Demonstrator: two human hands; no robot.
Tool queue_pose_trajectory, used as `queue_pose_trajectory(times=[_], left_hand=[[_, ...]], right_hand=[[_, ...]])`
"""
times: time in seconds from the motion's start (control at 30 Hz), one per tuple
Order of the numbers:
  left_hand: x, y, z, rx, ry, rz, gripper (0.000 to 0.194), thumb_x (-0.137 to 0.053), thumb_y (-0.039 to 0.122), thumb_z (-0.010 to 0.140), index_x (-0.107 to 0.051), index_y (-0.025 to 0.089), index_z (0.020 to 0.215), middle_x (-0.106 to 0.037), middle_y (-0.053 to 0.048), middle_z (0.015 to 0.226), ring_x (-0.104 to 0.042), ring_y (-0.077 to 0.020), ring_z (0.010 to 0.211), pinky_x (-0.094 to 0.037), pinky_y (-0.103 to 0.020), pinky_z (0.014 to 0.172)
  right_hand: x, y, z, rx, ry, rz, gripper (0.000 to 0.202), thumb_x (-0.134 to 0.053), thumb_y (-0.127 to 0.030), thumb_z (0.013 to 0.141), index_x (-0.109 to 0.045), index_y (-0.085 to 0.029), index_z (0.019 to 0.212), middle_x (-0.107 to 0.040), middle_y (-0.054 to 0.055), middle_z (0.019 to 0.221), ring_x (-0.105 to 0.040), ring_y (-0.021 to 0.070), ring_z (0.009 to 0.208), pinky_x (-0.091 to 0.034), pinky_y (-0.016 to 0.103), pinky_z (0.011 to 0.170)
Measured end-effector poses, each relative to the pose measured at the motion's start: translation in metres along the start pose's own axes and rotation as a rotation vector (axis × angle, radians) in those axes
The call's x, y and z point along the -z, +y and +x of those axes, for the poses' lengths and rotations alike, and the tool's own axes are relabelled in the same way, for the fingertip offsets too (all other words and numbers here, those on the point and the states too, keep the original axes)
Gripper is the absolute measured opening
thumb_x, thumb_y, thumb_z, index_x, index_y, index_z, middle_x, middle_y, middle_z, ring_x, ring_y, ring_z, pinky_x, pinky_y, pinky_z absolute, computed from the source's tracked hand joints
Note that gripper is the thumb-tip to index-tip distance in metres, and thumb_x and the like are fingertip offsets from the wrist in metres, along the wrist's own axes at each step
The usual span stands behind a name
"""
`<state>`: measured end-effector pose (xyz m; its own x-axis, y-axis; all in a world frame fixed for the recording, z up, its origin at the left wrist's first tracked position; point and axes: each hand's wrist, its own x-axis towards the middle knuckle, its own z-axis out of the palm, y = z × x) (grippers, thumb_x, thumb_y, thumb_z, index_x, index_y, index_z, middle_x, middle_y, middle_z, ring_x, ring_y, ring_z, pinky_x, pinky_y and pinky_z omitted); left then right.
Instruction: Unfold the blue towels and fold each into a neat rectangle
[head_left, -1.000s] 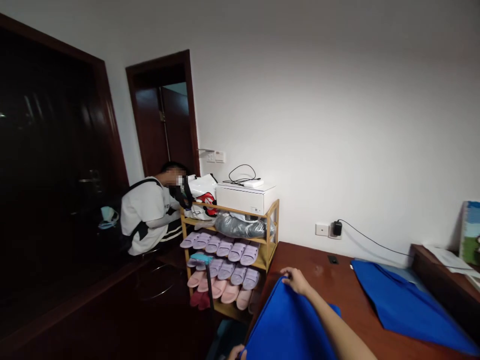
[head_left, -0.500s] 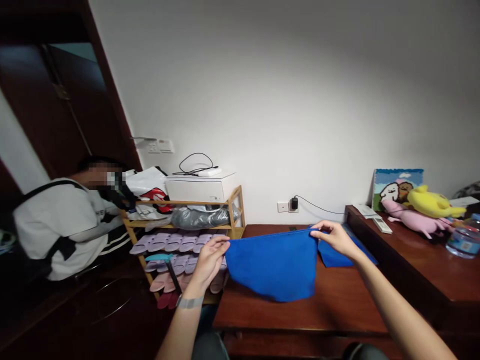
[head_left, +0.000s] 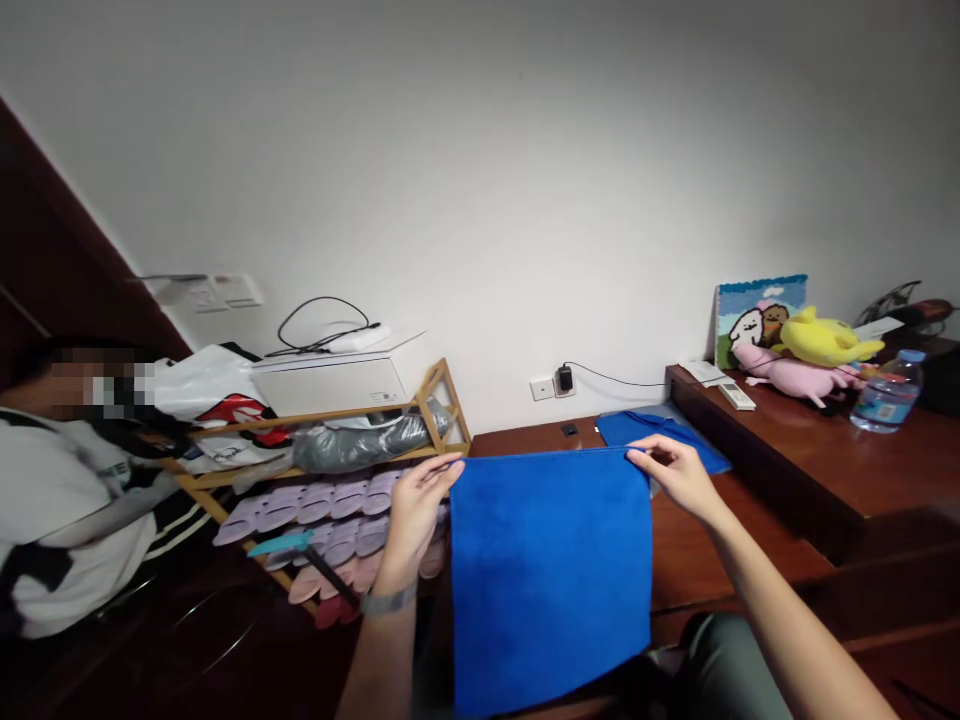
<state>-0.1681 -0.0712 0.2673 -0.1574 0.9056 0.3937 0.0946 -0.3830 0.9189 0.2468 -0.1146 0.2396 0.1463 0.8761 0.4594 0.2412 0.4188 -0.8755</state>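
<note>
A blue cloth (head_left: pixel 551 580) hangs spread out in front of me, its top edge nearly level and its lower part dropping past the desk's front edge. My left hand (head_left: pixel 420 500) pinches its upper left corner, with a grey band round the wrist. At the upper right corner, my right hand (head_left: pixel 675 475) pinches the cloth between thumb and fingers. Behind my right hand, another blue cloth (head_left: pixel 626 427) lies on the brown desk (head_left: pixel 735 545), partly covered by the hand and the held cloth.
At the left, a wooden rack (head_left: pixel 442 400) holds slippers, bags and a white box (head_left: pixel 337 380). Beside it sits a person (head_left: pixel 67 500). On the raised right surface are plush toys (head_left: pixel 795 378), a picture, a remote and a water bottle (head_left: pixel 889 395).
The held cloth now hangs longer and flatter, reaching lower. The view has shifted right and downward somewhat, showing the rack and person farther left. Both hands still pinch the corners.
</note>
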Motion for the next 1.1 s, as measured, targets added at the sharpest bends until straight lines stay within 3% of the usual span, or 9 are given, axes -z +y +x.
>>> queue_pose_trajectory(times=[0.1, 0.23, 0.33, 0.43, 0.53, 0.63, 0.77, 0.9, 1.1], left_hand=[[-0.025, -0.058, 0.044, 0.045, -0.046, 0.113, 0.061, -0.088, 0.063, 0.074, -0.081, 0.013, 0.109, -0.084, -0.014, 0.105, -0.079, -0.0266, 0.101, -0.063, -0.038, 0.092], [-0.065, -0.131, 0.066, 0.094, 0.012, 0.337, 0.052, -0.069, 0.054, 0.094, -0.076, 0.008, 0.117, -0.081, -0.022, 0.117, -0.075, -0.0293, 0.116, -0.057, -0.048, 0.107], [-0.085, -0.179, 0.028, 0.098, -0.007, 0.438, 0.043, -0.061, 0.047, 0.099, -0.078, 0.011, 0.116, -0.077, -0.023, 0.131, -0.068, -0.033, 0.132, -0.046, -0.053, 0.122], [-0.092, -0.228, -0.031, 0.105, -0.147, 0.561, 0.042, -0.06, 0.046, 0.098, -0.08, 0.018, 0.121, -0.074, -0.019, 0.142, -0.063, -0.0355, 0.14, -0.043, -0.055, 0.125], [-0.089, -0.266, -0.07, 0.046, -0.354, 0.982, 0.056, -0.044, 0.045, 0.106, -0.063, 0.021, 0.153, -0.054, -0.016, 0.166, -0.046, -0.0348, 0.157, -0.034, -0.058, 0.131], [-0.084, -0.286, -0.084, 0.044, -0.407, 1.196, 0.061, -0.037, 0.046, 0.109, -0.049, 0.023, 0.164, -0.043, -0.014, 0.173, -0.039, -0.0346, 0.161, -0.029, -0.06, 0.132], [-0.074, -0.296, -0.102, 0.009, -0.317, 1.287, 0.064, -0.031, 0.051, 0.11, -0.046, 0.023, 0.166, -0.044, -0.013, 0.173, -0.04, -0.0349, 0.161, -0.03, -0.062, 0.131], [-0.073, -0.297, -0.115, -0.172, -0.312, 1.254, 0.061, -0.03, 0.046, 0.112, -0.05, 0.021, 0.163, -0.047, -0.013, 0.171, -0.039, -0.0327, 0.161, -0.032, -0.059, 0.132], [-0.129, -0.287, -0.056, -0.272, -0.488, 1.164, 0.056, -0.031, 0.035, 0.112, -0.051, 0.021, 0.163, -0.045, -0.011, 0.173, -0.039, -0.0291, 0.162, -0.035, -0.053, 0.132]], right_hand=[[-0.026, 0.052, 0.041, -0.071, -0.009, -0.038, 0.061, -0.076, -0.076, 0.081, -0.083, -0.019, 0.101, -0.076, 0.005, 0.08, -0.067, 0.0195, 0.071, -0.056, 0.032, 0.068], [-0.081, 0.123, 0.063, -0.148, 0.141, -0.252, 0.06, -0.058, -0.07, 0.094, -0.079, -0.02, 0.12, -0.081, 0.012, 0.108, -0.072, 0.0284, 0.106, -0.055, 0.044, 0.103], [-0.124, 0.18, 0.022, -0.19, 0.147, -0.506, 0.051, -0.045, -0.048, 0.103, -0.073, -0.02, 0.136, -0.072, 0.017, 0.142, -0.061, 0.0311, 0.138, -0.042, 0.051, 0.123], [-0.151, 0.229, -0.04, -0.135, -0.132, -0.689, 0.053, -0.044, -0.039, 0.104, -0.068, -0.02, 0.147, -0.059, 0.015, 0.161, -0.052, 0.0318, 0.151, -0.034, 0.052, 0.129], [-0.156, 0.25, -0.075, -0.149, -0.327, -0.816, 0.059, -0.042, -0.04, 0.106, -0.056, -0.02, 0.16, -0.047, 0.013, 0.17, -0.038, 0.0325, 0.161, -0.023, 0.056, 0.134], [-0.146, 0.247, -0.074, -0.17, -0.437, -0.888, 0.062, -0.038, -0.042, 0.109, -0.046, -0.022, 0.166, -0.037, 0.01, 0.175, -0.03, 0.0302, 0.164, -0.019, 0.055, 0.135], [-0.134, 0.244, -0.069, -0.125, -0.536, -0.922, 0.063, -0.035, -0.046, 0.111, -0.04, -0.022, 0.169, -0.033, 0.007, 0.177, -0.027, 0.0277, 0.166, -0.019, 0.054, 0.136], [-0.136, 0.25, -0.079, -0.057, -0.499, -0.85, 0.064, -0.03, -0.051, 0.112, -0.041, -0.023, 0.169, -0.036, 0.006, 0.176, -0.029, 0.0265, 0.165, -0.024, 0.052, 0.135], [-0.183, 0.245, -0.029, 0.002, -0.375, -0.78, 0.064, -0.021, -0.043, 0.114, -0.04, -0.016, 0.169, -0.038, 0.009, 0.175, -0.03, 0.0232, 0.165, -0.025, 0.046, 0.135]])
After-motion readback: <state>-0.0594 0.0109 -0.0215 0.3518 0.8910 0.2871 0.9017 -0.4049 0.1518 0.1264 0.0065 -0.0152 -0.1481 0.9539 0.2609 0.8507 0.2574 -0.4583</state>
